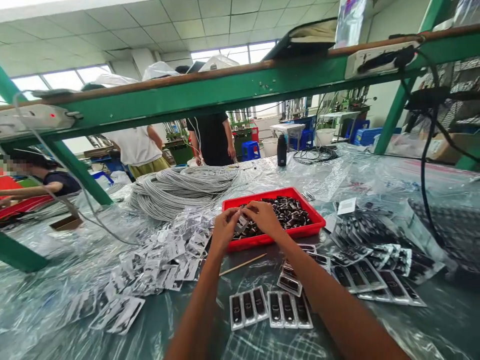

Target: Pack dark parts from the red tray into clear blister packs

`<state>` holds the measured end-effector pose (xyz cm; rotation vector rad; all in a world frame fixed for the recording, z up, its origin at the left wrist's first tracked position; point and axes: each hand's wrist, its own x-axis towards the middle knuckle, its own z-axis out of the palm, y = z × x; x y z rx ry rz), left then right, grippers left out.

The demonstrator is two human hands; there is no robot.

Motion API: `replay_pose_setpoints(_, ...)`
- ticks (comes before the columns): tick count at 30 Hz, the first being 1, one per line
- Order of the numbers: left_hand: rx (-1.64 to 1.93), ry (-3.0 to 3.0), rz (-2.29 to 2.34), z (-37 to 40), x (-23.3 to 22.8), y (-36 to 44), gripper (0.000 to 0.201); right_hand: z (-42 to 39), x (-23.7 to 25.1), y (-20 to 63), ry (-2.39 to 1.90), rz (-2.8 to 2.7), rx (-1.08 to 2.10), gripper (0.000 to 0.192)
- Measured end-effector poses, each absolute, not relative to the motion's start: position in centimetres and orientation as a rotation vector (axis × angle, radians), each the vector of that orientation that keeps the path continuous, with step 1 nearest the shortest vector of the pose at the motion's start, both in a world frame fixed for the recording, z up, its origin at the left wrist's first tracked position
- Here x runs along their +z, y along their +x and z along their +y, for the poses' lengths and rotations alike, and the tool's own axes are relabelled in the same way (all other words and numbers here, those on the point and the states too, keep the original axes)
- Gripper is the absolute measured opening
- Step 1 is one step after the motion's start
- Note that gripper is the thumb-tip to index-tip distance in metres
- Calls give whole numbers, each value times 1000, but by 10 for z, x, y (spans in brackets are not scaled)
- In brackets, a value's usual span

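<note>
Over the near left part of a red tray [275,239], my left hand [225,226] and my right hand [262,215] meet, their fingers pinched together. Between them is a small flat grey-white packet [240,224]; its details are too small to read. Many small black pieces with shiny metal parts [288,212] fill the tray below. Nearer to me lie two clear blister packs, a left one [248,308] and a right one [289,310], each with three black pieces. More packs [290,280] lie partly under my right forearm.
Left of the tray spreads a heap of silvery packets [161,260], with a grey cable coil [180,187] behind. Filled blister packs [367,250] pile up at right. A thin wooden stick [243,264] and a black bottle [281,150] are on the plastic-covered table. A green beam [225,92] crosses above; people stand beyond.
</note>
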<state>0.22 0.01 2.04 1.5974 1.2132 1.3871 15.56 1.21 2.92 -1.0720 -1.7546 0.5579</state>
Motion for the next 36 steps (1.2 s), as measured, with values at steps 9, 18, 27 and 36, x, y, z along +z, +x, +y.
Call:
replay_pose_setpoints(9, 1323, 1592, 1493, 11, 1, -10, 32, 20, 26, 173, -1321, -1919, 213, 30)
replay_pose_setpoints(18, 1695, 1198, 1266, 3, 1, 7, 33, -2, 15, 122, -1210, -1929, 373, 25)
replay_pose_setpoints(27, 1419, 1587, 1313, 5, 7, -5, 25, 17, 18, 161, -1143, -2075, 506, 20)
replay_pose_setpoints(36, 1455, 1567, 1746, 7, -2, -11, 19, 11, 13, 149, -1193, -2078, 185, 33)
